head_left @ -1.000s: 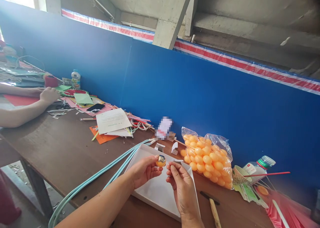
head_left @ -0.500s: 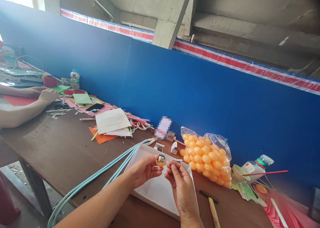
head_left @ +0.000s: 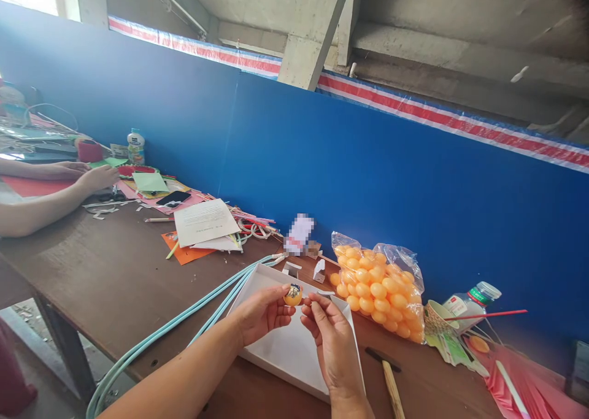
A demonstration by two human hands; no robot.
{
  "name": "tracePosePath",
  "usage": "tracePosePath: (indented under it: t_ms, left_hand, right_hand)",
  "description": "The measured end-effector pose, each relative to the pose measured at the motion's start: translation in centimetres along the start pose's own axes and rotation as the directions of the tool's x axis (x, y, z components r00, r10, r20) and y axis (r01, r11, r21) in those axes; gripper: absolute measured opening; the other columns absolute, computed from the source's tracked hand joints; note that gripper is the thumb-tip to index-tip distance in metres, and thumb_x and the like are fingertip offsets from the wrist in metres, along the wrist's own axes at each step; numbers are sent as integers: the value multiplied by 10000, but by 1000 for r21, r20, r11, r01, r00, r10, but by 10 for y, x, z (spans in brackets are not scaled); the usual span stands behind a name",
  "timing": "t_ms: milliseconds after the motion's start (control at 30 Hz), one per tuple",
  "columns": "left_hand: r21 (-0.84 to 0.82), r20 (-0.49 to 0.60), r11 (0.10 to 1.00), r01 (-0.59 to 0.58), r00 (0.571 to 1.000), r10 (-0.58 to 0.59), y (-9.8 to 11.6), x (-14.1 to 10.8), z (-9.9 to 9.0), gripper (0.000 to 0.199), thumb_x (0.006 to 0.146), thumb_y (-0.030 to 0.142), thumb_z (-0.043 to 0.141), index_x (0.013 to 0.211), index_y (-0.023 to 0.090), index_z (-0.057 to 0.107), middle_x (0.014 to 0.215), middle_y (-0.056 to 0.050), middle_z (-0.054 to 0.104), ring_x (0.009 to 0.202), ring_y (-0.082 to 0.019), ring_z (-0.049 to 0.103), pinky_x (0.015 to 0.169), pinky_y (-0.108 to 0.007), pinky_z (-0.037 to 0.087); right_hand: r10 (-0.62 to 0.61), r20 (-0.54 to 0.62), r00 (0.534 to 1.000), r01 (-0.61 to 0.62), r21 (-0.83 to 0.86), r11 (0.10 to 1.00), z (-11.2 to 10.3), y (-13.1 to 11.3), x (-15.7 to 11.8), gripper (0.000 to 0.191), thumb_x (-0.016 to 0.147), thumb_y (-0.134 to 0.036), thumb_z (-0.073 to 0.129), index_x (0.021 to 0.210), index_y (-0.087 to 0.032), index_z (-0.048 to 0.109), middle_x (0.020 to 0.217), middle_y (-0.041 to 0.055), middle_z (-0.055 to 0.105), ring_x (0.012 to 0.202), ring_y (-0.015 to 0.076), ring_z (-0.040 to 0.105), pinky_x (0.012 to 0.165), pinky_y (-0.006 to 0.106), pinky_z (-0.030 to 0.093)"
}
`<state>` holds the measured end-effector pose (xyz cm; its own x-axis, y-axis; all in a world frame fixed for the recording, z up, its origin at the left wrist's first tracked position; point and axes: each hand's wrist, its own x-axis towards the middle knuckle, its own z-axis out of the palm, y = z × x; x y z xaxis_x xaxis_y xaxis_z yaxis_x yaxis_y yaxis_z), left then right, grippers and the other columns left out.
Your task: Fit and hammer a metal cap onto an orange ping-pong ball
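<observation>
"Since a moment ago, the other person's hand (head_left: 102, 178) has shifted right, and my ball (head_left: 293, 295) has turned slightly."

"Which way does it point?"

"Its shiny gold-and-dark patch faces upward, plain orange below. It looks round, so I can't make out a long axis."

"And your hands?"

"My left hand (head_left: 265, 315) pinches the ball over the white tray (head_left: 292, 354). My right hand (head_left: 329, 330) has thumb and forefinger closed together just beside it; I can't tell what they grip."

"Nearby?"

"Bagged orange balls (head_left: 378, 290) and a hammer (head_left: 390, 379), on the counter (head_left: 115, 272) to the right."
</observation>
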<state>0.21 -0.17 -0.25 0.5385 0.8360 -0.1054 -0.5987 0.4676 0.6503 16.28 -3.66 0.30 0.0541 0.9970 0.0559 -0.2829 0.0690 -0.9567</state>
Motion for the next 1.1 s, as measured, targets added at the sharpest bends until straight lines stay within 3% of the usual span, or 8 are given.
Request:
tracePosePath:
  t_ms: [167,367,533,700,833,1100]
  left_hand:
    - [-15,17,1000,5,1000,-5,0,0,0,320,786,352,614,986,102,631,941,-90,658,712,-102,609,651,-205,479]
    - [-19,0,1000,7,1000,-7,1,-2,2,324,787,343,617,1004,102,624,935,-86,655,686,-94,599,626,-200,477]
    - [-19,21,1000,3,1000,-2,0,-2,1,320,796,336,607,1012,100,620,971,-100,645,710,-104,602,641,-207,476]
    - [-20,41,1000,-7,999,8,-1,0,-2,313,802,331,599,1016,103,618,1016,-113,636,727,-108,604,655,-213,473]
    - [-21,52,1000,-10,999,11,-3,1,-4,315,803,332,596,1021,104,615,1035,-120,635,738,-112,608,661,-217,471]
    - [-3,29,1000,-10,1000,10,0,0,-1,283,797,318,605,980,104,633,925,-89,653,720,-111,603,655,-212,468]
  right_hand:
    - [-28,3,1000,28,-43,999,-1,1,0,178,780,-329,652,891,-193,619,888,23,647,863,165,606,788,326,508]
    - [-106,6,994,106,-139,985,-4,1,0,186,769,-300,668,928,-207,637,1005,38,651,932,168,585,823,306,475]
    - [-87,-5,996,87,-8,996,-3,2,2,199,755,-275,687,935,-202,642,1010,36,655,965,181,592,885,339,465]
    - [-60,-47,997,61,19,998,-3,4,4,215,734,-289,711,907,-179,647,965,35,654,939,185,613,890,342,476]
    - [-55,-65,996,58,34,998,-5,5,3,222,723,-287,722,902,-183,643,1027,33,629,947,178,610,872,318,490]
    - [-31,-68,997,35,56,998,-3,2,1,202,711,-280,731,870,-190,644,855,10,635,834,142,612,741,267,528]
